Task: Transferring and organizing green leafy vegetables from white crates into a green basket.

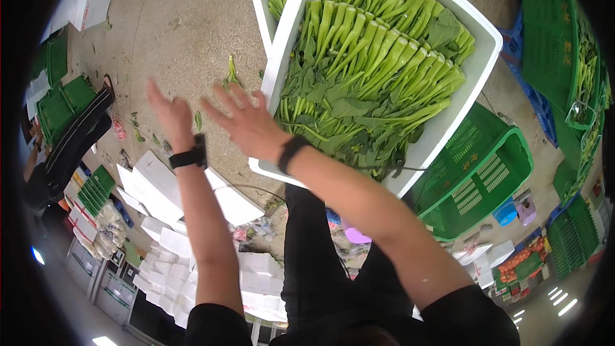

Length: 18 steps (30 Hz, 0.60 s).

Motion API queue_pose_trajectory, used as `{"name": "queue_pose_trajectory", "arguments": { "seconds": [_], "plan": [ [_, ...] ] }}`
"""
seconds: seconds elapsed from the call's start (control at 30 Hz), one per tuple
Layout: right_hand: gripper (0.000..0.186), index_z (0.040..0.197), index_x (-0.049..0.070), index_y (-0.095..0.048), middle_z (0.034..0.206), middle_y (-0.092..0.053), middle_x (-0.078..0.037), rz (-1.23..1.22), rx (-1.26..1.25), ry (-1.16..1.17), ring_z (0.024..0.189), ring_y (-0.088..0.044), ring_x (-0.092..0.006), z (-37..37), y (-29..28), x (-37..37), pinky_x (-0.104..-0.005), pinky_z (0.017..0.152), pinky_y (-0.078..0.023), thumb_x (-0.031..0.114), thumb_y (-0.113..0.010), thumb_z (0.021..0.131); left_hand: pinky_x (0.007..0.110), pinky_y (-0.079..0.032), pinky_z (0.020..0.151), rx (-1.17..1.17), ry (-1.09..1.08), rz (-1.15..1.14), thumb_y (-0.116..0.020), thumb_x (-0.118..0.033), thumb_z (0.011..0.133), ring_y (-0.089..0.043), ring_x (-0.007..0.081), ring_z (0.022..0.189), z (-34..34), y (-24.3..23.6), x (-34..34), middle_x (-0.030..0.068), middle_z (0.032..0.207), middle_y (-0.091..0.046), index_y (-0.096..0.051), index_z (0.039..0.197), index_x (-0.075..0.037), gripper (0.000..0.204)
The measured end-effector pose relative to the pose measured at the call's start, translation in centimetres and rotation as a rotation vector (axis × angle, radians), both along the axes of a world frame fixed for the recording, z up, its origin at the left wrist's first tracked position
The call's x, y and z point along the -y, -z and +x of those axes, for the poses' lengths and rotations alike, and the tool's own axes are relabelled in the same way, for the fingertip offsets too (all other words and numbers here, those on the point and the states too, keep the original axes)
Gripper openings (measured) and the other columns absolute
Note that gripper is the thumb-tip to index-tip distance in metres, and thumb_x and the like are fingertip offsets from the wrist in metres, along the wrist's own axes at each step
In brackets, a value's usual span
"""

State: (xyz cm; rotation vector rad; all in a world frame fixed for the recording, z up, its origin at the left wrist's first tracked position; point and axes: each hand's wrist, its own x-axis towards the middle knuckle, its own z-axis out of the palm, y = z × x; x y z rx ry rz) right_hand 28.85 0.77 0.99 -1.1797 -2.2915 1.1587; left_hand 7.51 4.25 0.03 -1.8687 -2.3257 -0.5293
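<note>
A white foam box [482, 45] stands in front of me, tilted in view. Rows of leafy green stalks that look like choy sum [378, 32] fill it, cut ends toward the far side and leaves toward me. My right hand [248, 122] is just off the box's left wall, fingers spread, with nothing in it. Further left, my left hand [172, 115] hangs above the floor, slightly blurred, its fingers apart and holding nothing. Both wrists wear black bands. Beyond the hands, a loose green sprig [231, 72] lies on the floor.
A second foam box [261, 9] sits behind the first. Green plastic crates [477, 173] stand at right, some stacked. White foam pieces [160, 182] and boxes lie at lower left. Another person [70, 141] is at far left. Leaf scraps litter the concrete floor [186, 6].
</note>
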Motion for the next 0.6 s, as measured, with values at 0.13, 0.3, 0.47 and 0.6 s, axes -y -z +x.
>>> {"name": "queue_pose_trajectory", "arguments": {
  "seconds": [0.13,0.3,0.47,0.6],
  "plan": [
    [0.07,0.14,0.019,-0.049,0.159,-0.019,-0.014,-0.284,-0.099,-0.04,0.144,-0.022,-0.0365,-3.0,-1.8,-0.9,-0.059,0.109,-0.022,0.0,-0.064,0.075,0.043,-0.026,0.114,-0.065,-0.247,-0.386,-0.062,-0.008,0.08,-0.033,0.0381,0.138,-11.2,-2.5,5.0,0.0209,0.148,-0.039,-0.054,0.132,-0.008,0.053],
    [0.049,0.123,0.021,-0.062,0.136,-0.047,-0.013,-0.036,0.117,0.755,0.128,-0.038,-0.0342,8.4,-1.2,-2.5,-0.0544,0.102,-0.026,0.002,-0.061,0.077,0.058,-0.019,0.111,-0.212,-0.327,-0.417,-0.07,-0.011,0.077,-0.014,0.0404,0.145,-2.9,-2.5,5.7,0.0121,0.151,-0.038,-0.053,0.137,-0.025,0.064],
    [0.044,0.113,0.014,-0.065,0.119,-0.054,-0.009,0.182,0.413,0.792,0.114,-0.045,-0.0311,23.7,2.6,-6.2,-0.056,0.092,-0.034,0.025,-0.079,0.073,0.052,-0.027,0.113,0.273,0.212,-0.253,-0.074,-0.015,0.078,-0.047,0.0363,0.126,11.2,-1.4,1.9,0.0121,0.127,-0.06,-0.058,0.126,-0.012,0.05],
    [0.031,0.094,0.009,-0.071,0.096,-0.06,-0.01,0.173,0.344,0.531,0.098,-0.054,-0.0303,27.3,4.5,-8.6,-0.0409,0.084,-0.043,0.03,-0.082,0.073,0.047,-0.036,0.103,0.594,0.362,-0.292,-0.07,-0.01,0.079,-0.05,0.0354,0.117,22.3,-2.0,0.0,0.014,0.112,-0.064,-0.063,0.114,-0.008,0.036]
  ]
}}
